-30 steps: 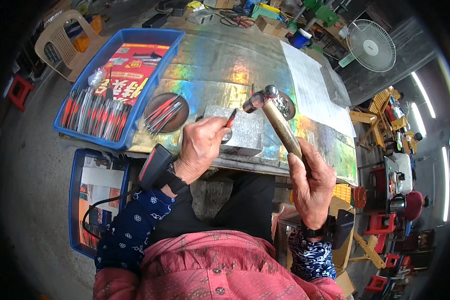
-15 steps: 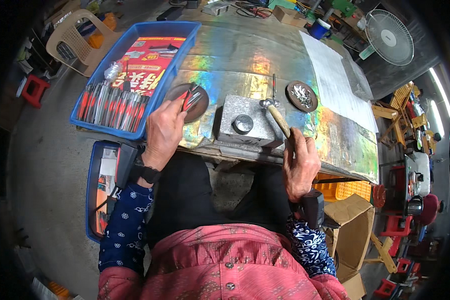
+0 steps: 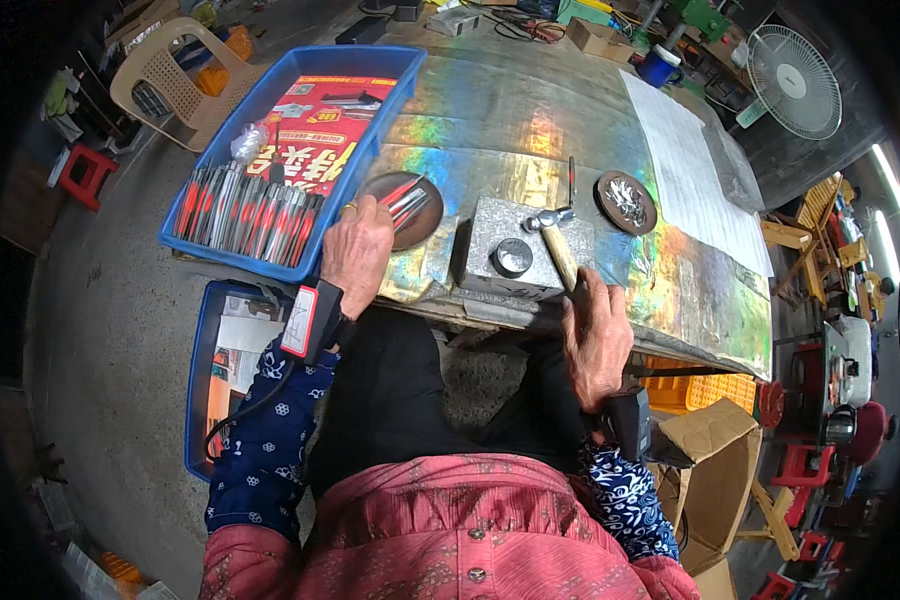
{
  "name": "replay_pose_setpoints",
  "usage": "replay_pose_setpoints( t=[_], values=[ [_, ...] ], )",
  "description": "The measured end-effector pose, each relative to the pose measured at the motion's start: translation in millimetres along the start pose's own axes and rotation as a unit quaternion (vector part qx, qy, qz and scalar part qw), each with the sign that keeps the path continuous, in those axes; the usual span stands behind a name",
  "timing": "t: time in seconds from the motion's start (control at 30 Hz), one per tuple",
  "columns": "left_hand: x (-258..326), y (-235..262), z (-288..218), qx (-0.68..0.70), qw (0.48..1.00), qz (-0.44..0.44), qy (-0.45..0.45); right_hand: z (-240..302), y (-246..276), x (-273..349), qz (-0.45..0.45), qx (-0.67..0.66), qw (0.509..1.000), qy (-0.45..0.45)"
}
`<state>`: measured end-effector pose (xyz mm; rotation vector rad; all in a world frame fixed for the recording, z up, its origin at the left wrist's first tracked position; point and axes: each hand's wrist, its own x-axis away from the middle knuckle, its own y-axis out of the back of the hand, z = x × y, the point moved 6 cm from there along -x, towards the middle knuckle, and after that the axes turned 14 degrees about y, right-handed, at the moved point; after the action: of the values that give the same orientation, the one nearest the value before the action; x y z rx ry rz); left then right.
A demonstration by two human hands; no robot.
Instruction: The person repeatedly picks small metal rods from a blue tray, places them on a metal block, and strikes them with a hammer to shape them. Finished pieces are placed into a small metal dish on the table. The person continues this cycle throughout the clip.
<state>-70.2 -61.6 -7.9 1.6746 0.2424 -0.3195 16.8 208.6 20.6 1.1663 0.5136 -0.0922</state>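
Head view: right hand (image 3: 598, 338) loosely pinches the hammer (image 3: 558, 252), head resting on the metal block (image 3: 492, 222), presumably taking its weight; left hand (image 3: 358, 252) is over rods (image 3: 403, 203) in the dish (image 3: 425, 222), grip hidden.

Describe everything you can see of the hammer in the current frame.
The hammer has a shiny metal head and a pale, wood-looking handle. Its head lies crosswise over the top of the grey block, apparently resting on it, while the handle slants back toward the person, slightly rightward. The right hand is at the handle's near end, which its fingers partly hide; how firmly they grip cannot be told.
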Motion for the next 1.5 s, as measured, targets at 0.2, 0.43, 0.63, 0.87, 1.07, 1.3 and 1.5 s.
replay_pose_setpoints(
  t=[0.2,0.43,0.63,0.87,1.07,1.3,1.5],
  values=[
    [-3.0,-5.6,-1.8,0.014,1.000,0.013,0.003,-2.0,-0.5,0.5,0.006,-0.006,1.000,-0.003],
    [5.2,39.0,8.6,0.070,0.994,-0.088,-0.003,0.5,-0.5,-0.9,-0.002,-0.003,1.000,0.012],
    [-20.8,57.0,88.0,0.024,0.993,-0.081,0.077,-1.6,-1.5,-0.1,-0.007,-0.019,1.000,0.016],
    [-24.4,34.0,106.2,0.009,0.995,0.037,0.090,-3.4,-3.2,-0.1,0.012,-0.008,1.000,0.000],
    [-23.3,32.7,105.9,0.006,0.997,0.027,0.076,0.1,0.6,-3.4,0.016,-0.010,1.000,-0.006],
    [-26.1,30.1,107.7,0.044,0.997,0.020,0.057,-6.6,9.5,-8.0,0.049,-0.040,0.998,-0.010],
    [-27.7,28.6,111.7,0.059,0.996,0.020,0.058,-38.4,26.5,-13.6,-0.006,-0.087,0.996,-0.022]
  ],
)
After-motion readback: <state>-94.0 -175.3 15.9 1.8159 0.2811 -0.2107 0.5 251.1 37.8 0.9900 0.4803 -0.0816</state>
